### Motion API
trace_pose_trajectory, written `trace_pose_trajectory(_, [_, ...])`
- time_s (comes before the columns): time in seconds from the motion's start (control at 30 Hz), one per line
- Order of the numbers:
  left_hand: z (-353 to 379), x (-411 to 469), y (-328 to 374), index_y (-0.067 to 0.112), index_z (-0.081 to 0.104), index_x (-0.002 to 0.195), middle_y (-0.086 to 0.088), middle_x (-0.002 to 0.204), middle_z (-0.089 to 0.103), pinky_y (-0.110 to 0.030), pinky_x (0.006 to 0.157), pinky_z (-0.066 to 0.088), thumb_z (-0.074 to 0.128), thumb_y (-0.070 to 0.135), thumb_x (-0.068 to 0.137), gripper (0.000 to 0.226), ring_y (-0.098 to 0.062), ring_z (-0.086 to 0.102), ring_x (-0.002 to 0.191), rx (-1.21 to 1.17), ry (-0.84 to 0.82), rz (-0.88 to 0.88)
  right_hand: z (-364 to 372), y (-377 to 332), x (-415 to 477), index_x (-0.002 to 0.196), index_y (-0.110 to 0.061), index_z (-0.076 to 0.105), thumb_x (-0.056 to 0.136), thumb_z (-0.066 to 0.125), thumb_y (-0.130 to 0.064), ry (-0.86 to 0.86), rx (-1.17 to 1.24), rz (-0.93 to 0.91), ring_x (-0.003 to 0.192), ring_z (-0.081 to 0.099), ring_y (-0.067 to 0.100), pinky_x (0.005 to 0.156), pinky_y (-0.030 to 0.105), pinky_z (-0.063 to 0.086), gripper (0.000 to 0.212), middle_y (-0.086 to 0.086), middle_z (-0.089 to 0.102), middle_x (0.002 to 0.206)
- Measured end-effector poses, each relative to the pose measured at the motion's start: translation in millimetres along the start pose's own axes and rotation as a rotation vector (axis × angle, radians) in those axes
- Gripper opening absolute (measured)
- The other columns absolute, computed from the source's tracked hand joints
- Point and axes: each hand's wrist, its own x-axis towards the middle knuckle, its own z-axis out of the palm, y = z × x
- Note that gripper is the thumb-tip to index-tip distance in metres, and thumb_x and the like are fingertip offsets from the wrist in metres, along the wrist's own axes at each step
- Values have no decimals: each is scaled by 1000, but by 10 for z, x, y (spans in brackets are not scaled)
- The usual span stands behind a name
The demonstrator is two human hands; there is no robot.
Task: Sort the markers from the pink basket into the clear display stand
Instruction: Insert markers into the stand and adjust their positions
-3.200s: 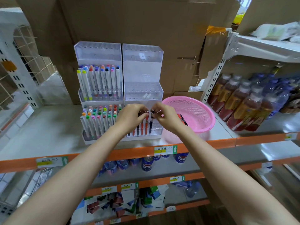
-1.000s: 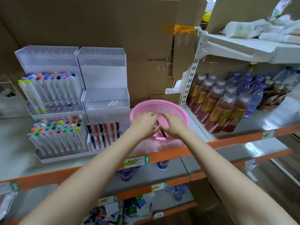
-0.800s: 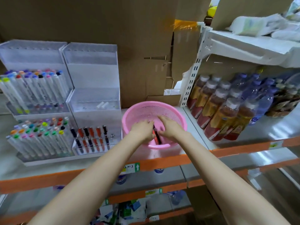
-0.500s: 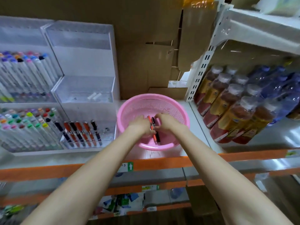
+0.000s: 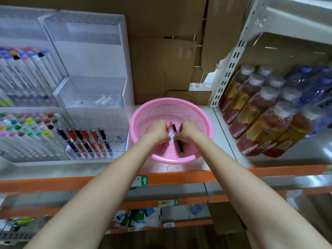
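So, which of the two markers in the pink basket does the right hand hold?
The black marker; the red marker is in the left hand.

- The left arm [image 5: 100, 194] was bare, long and smooth.
- The right arm [image 5: 251, 194] was bare and smooth too.
- The left hand [image 5: 158, 131] was bare.
- The right hand [image 5: 188, 132] was bare, just like the other one.

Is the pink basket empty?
Not empty. Inside the pink basket, the left hand grips a red marker, the right hand a black marker.
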Motion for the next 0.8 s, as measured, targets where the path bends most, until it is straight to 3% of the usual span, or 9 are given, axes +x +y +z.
trace_pose_trajectory(0.07, [-3,3,-6,9,63,98,-6,93,65,-40,79,52,73,17,71,30,-26,61,89,-42,7,-13,-7,2,-9,65,-11,52,78,68,-20,17,63,13,70,52,25,55,29,35,22,4,51,63])
trace_pose_trajectory(0.17, [-58,-2,19,12,61,72,-1,64,60,-35,62,49,73,19,70,14,-22,61,68,-193,100,-37,-56,-26,-60,60,-13,49,79,69,-19,58,196,-15,64,51,23,54,31,35,28,4,50,59])
trace_pose_trajectory(0.23, [-119,-30,33,16,49,57,1,53,50,-29,54,37,69,17,72,25,-21,51,58,-281,176,-46,-102,-55,-106,63,-15,43,79,68,-14,98,348,-63,64,54,27,58,34,42,30,5,52,61])
trace_pose_trajectory(0.3, [-206,-74,44,13,49,56,-3,53,50,-29,55,37,61,10,76,23,-21,49,55,-366,240,-20,-168,-90,-185,75,-15,45,76,65,-6,136,516,-109,70,60,33,63,44,52,23,11,56,71])
trace_pose_trajectory(0.4, [-378,-200,79,6,62,82,-9,68,62,-34,59,54,55,6,81,7,-23,63,59,-528,337,75,-268,-160,-337,105,-13,50,77,64,4,119,693,-192,77,65,38,63,55,58,35,16,57,80])
trace_pose_trajectory(0.5, [-564,-360,74,14,50,126,-1,81,59,-40,61,59,57,2,81,47,-24,66,73,-609,376,151,-347,-290,-504,119,-17,49,80,63,5,163,748,-308,71,64,21,61,51,59,47,9,59,77])
trace_pose_trajectory(0.57, [-676,-477,38,21,38,139,4,81,54,-38,64,58,60,3,80,66,-22,64,75,-577,419,215,-380,-397,-612,122,-23,49,81,64,2,218,760,-380,72,64,16,58,48,60,51,7,61,81])
trace_pose_trajectory(0.7, [-883,-640,-121,33,41,133,-2,76,54,-43,69,57,65,9,79,63,-22,61,72,-529,505,308,-402,-672,-798,118,-19,51,81,65,0,372,803,-510,78,62,12,57,32,59,44,-4,61,99])
trace_pose_trajectory(0.8, [-1072,-790,-275,32,44,125,-3,75,58,-48,68,57,65,13,82,51,-25,64,70,-548,544,370,-385,-920,-902,115,-18,50,83,63,-1,470,800,-548,77,63,17,61,26,55,38,-5,59,94])
